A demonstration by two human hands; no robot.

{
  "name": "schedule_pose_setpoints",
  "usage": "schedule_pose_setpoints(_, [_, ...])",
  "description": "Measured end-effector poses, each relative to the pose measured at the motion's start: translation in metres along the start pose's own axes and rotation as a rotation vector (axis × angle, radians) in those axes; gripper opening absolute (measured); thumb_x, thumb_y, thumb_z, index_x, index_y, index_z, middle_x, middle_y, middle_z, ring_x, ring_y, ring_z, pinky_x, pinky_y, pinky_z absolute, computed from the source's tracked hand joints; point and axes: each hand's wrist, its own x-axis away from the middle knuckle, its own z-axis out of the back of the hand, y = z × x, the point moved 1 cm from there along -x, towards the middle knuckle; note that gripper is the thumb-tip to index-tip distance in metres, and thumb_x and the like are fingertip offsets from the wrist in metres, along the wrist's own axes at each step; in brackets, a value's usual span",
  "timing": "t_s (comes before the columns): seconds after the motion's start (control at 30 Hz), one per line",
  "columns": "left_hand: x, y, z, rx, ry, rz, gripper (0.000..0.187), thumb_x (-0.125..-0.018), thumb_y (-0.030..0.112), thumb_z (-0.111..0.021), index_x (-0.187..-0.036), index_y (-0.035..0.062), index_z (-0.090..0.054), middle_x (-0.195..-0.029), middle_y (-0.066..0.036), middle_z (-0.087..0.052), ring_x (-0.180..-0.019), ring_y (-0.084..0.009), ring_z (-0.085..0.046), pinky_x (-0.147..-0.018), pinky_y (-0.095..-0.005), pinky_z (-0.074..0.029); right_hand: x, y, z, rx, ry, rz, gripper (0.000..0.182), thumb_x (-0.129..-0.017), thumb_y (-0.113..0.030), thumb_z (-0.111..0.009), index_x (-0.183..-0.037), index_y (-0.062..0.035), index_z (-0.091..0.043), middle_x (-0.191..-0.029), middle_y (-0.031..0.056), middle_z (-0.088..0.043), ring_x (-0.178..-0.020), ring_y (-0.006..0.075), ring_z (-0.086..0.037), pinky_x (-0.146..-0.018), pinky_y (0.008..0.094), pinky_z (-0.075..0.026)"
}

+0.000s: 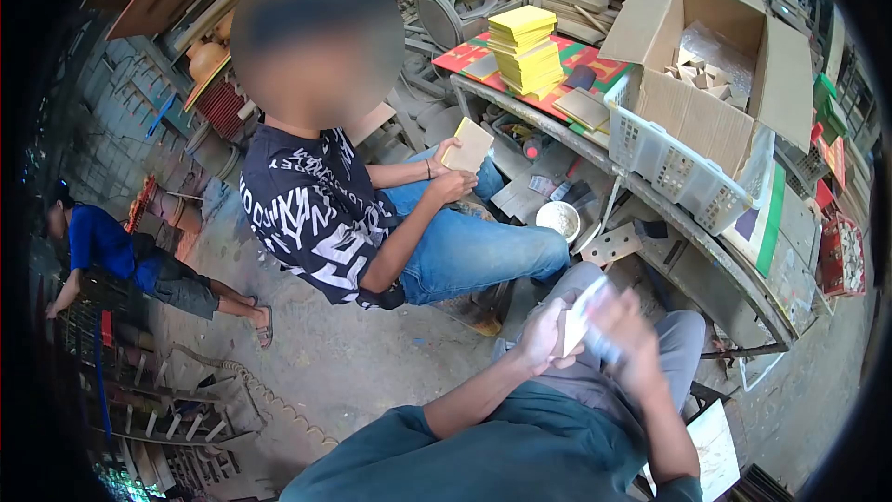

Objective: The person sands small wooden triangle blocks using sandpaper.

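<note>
My left hand (540,335) is closed around a small flat wooden board (563,333), held on edge above my lap. Against the board's upper side, my right hand (630,330) is smeared by motion. Its fingers seem curled over a pale, bluish-white blurred piece (604,344), whose kind I cannot make out. Both hands are over my grey trousers (683,339). Across from me, a seated person in a patterned dark shirt (302,214) holds a similar wooden board (467,146) with a yellow edge in both hands.
A low table (790,321) stands to the right. On it are stacked yellow-edged boards (527,60), a white plastic basket (688,177) and an open cardboard box (708,121) with wooden pieces. A white tub (558,217) stands near my knees. Another person (102,242) bends at far left.
</note>
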Motion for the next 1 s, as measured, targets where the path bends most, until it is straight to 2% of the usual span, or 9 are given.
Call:
schedule_pose_setpoints(0.07, [0.007, 0.005, 0.007, -0.016, -0.448, 0.122, 0.035, -0.093, 0.028, -0.033, -0.119, 0.0079, -0.045, -0.077, -0.003, -0.049, -0.048, -0.0105, -0.044, -0.038, -0.024, -0.034, 0.008, 0.035, 0.01, 0.139, 0.143, -0.19, 0.059, -0.063, 0.014, -0.051, -0.117, -0.0052, -0.063, -0.123, 0.0126, -0.06, -0.125, 0.0316, -0.049, -0.109, 0.0449, -0.029])
schedule_pose_setpoints(0.17, [0.013, 0.008, -0.006, -0.257, -0.152, -0.072, 0.038, -0.092, 0.028, -0.034, -0.122, 0.0076, -0.045, -0.076, -0.003, -0.051, -0.051, -0.011, -0.047, -0.038, -0.0229, -0.034, 0.021, 0.041, 0.011, 0.025, 0.296, -0.257, 0.062, -0.064, 0.02, -0.043, -0.119, -0.002, -0.06, -0.123, 0.016, -0.06, -0.127, 0.0312, -0.047, -0.11, 0.0449, -0.026])
schedule_pose_setpoints(0.3, [0.007, 0.006, 0.003, -0.231, -0.178, -0.084, 0.036, -0.098, 0.03, -0.035, -0.124, 0.007, -0.045, -0.09, -0.006, -0.054, -0.066, -0.0135, -0.056, -0.048, -0.0266, -0.043, 0.044, 0.044, -0.022, -0.301, 0.529, -0.379, 0.052, -0.076, 0.02, -0.038, -0.122, 0.0031, -0.056, -0.125, 0.0159, -0.059, -0.128, 0.0277, -0.046, -0.111, 0.0398, -0.026])
schedule_pose_setpoints(0.4, [0.004, -0.002, 0.008, -0.197, -0.28, -0.074, 0.041, -0.098, 0.035, -0.043, -0.13, 0.0104, -0.037, -0.102, -0.011, -0.056, -0.078, -0.0225, -0.062, -0.062, -0.0356, -0.052, 0.059, 0.033, -0.047, -0.536, 0.618, -0.678, 0.05, -0.082, 0.016, -0.038, -0.129, 0.0047, -0.051, -0.134, 0.015, -0.052, -0.128, 0.0232, -0.044, -0.108, 0.0333, -0.029])
schedule_pose_setpoints(0.47, [0.001, -0.008, 0.011, -0.175, -0.367, -0.099, 0.047, -0.096, 0.032, -0.05, -0.134, 0.0141, -0.028, -0.114, -0.018, -0.056, -0.098, -0.0372, -0.062, -0.079, -0.0443, -0.054, 0.059, 0.024, -0.056, -0.625, 0.638, -0.603, 0.048, -0.085, 0.015, -0.038, -0.131, 0.0072, -0.047, -0.135, 0.0174, -0.05, -0.128, 0.0238, -0.045, -0.107, 0.0322, -0.03])
schedule_pose_setpoints(0.6, [-0.011, -0.029, 0.021, -0.16, -0.356, -0.086, 0.029, -0.096, 0.017, -0.051, -0.121, 0.0092, -0.038, -0.115, -0.02, -0.057, -0.108, -0.0389, -0.059, -0.086, -0.0449, -0.052, 0.057, 0.017, -0.065, -0.6, 0.68, -0.49, 0.046, -0.087, 0.015, -0.038, -0.131, 0.0065, -0.047, -0.135, 0.0198, -0.049, -0.128, 0.026, -0.045, -0.106, 0.0331, -0.031])
schedule_pose_setpoints(0.73, [-0.025, -0.055, 0.038, -0.163, -0.152, -0.183, 0.016, -0.096, 0.015, -0.052, -0.107, 0.0047, -0.047, -0.113, -0.017, -0.058, -0.101, -0.0301, -0.062, -0.083, -0.0421, -0.053, 0.065, 0.025, -0.078, -0.549, 0.743, -0.468, 0.044, -0.089, 0.013, -0.039, -0.132, 0.0064, -0.046, -0.134, 0.0203, -0.05, -0.124, 0.0255, -0.048, -0.101, 0.0319, -0.037])
schedule_pose_setpoints(0.83, [-0.025, -0.06, 0.029, -0.175, -0.118, -0.175, 0.018, -0.096, 0.012, -0.05, -0.111, 0.003, -0.048, -0.109, -0.015, -0.06, -0.086, -0.0252, -0.065, -0.073, -0.0362, -0.056, 0.063, 0.023, -0.075, -0.572, 0.804, -0.512, 0.047, -0.086, 0.016, -0.038, -0.131, 0.0069, -0.047, -0.131, 0.0213, -0.053, -0.122, 0.0288, -0.05, -0.101, 0.033, -0.039])
schedule_pose_setpoints(1.0, [-0.024, -0.053, 0.013, -0.308, -0.173, -0.087, 0.031, -0.098, 0.022, -0.038, -0.119, 0.0005, -0.047, -0.102, -0.015, -0.061, -0.077, -0.0227, -0.065, -0.063, -0.0324, -0.055, 0.058, 0.026, -0.06, -0.151, 0.677, -0.354, 0.06, -0.069, 0.02, -0.039, -0.127, 0.0055, -0.051, -0.127, 0.0238, -0.054, -0.126, 0.0361, -0.047, -0.106, 0.0384, -0.034])
